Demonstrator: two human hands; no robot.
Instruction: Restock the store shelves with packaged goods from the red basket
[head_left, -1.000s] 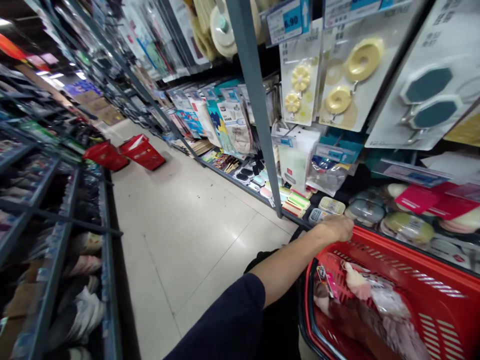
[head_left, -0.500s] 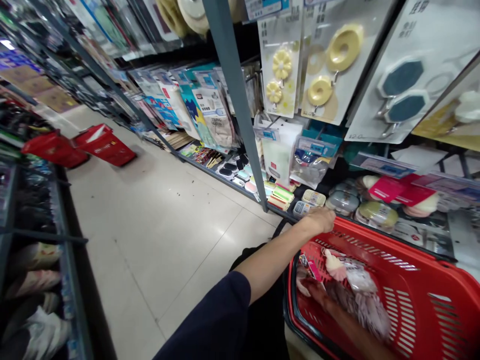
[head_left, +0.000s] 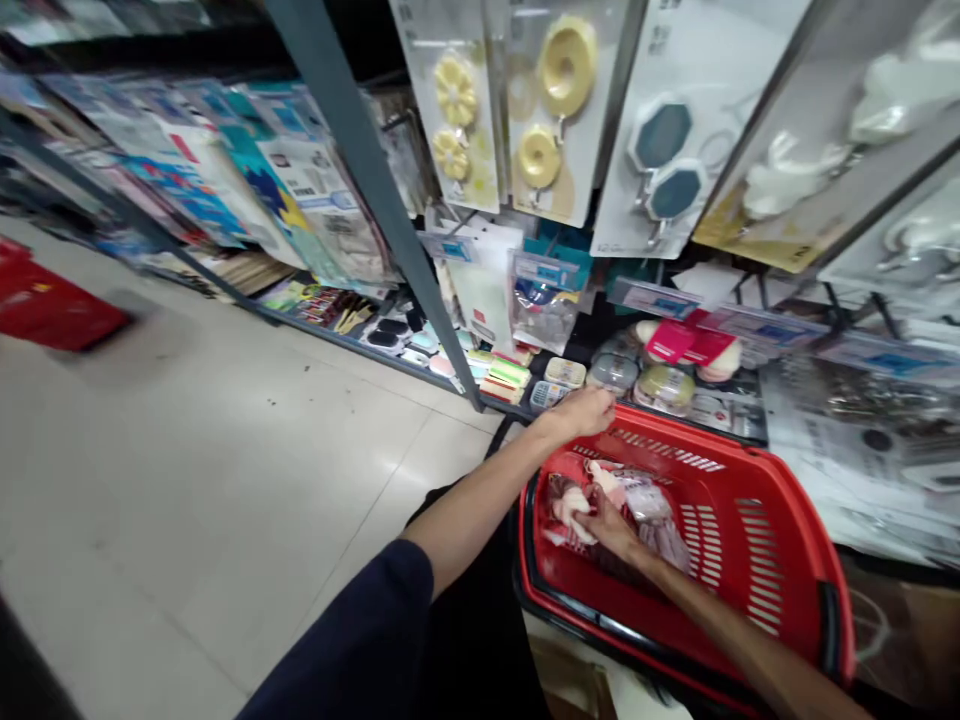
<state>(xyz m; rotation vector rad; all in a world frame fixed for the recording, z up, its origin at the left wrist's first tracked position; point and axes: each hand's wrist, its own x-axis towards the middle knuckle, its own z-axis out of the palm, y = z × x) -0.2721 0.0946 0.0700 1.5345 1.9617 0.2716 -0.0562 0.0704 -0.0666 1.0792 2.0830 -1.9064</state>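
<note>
The red shopping basket (head_left: 795, 540) stands tilted in front of me, its far side against the low shelf. My left hand (head_left: 589, 412) is closed on the basket's far left rim. Inside the basket, my right hand (head_left: 616, 528) has its fingers and thumb around a pale pink and white bath puff (head_left: 573, 508). Just beyond that hand lies another cream and pink puff (head_left: 606, 482). A clear-wrapped pack (head_left: 646, 500) and a greyish mauve bundle (head_left: 670, 545) rest beside it; their kind is hard to make out.
Packaged yellow hooks (head_left: 566, 65) and blue octagonal hooks (head_left: 664, 135) hang above the basket. Bath puffs with magenta labels (head_left: 694, 345) lie on the bottom shelf. A grey shelf post (head_left: 375, 190) rises left of my hands. Another red basket (head_left: 56, 300) stands on the aisle floor.
My view has swung right and the basket shows more fully. My right hand has lifted inside the basket and now holds a pale puff. My left hand stays on the rim.
</note>
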